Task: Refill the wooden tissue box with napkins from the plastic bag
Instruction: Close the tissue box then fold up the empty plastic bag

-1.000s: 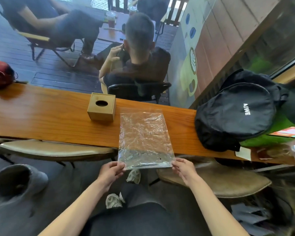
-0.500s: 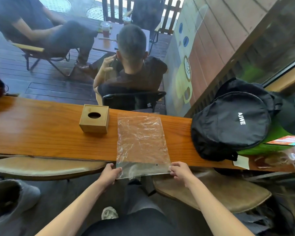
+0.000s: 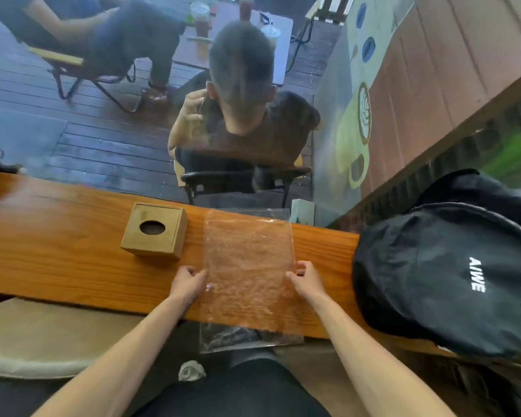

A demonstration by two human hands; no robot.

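Both hands pinch the clear plastic bag (image 3: 248, 266) by its side edges: the left hand (image 3: 188, 284) at the left edge, the right hand (image 3: 307, 281) at the right, fingers curled onto the film. The bag lies flat across the wooden counter (image 3: 57, 260), its near end hanging over the edge. The wooden tissue box (image 3: 154, 230) stands just left of it, apart. A black backpack (image 3: 445, 275) rests at right. Beyond the glass, a person sits on a dark deck.

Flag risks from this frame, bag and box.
1. The plastic bag looks flat, with no napkins visible inside; the refill may stall.
2. Its near end overhangs the wooden counter, so it could slide off.
3. The left hand is near the tissue box and could nudge it.
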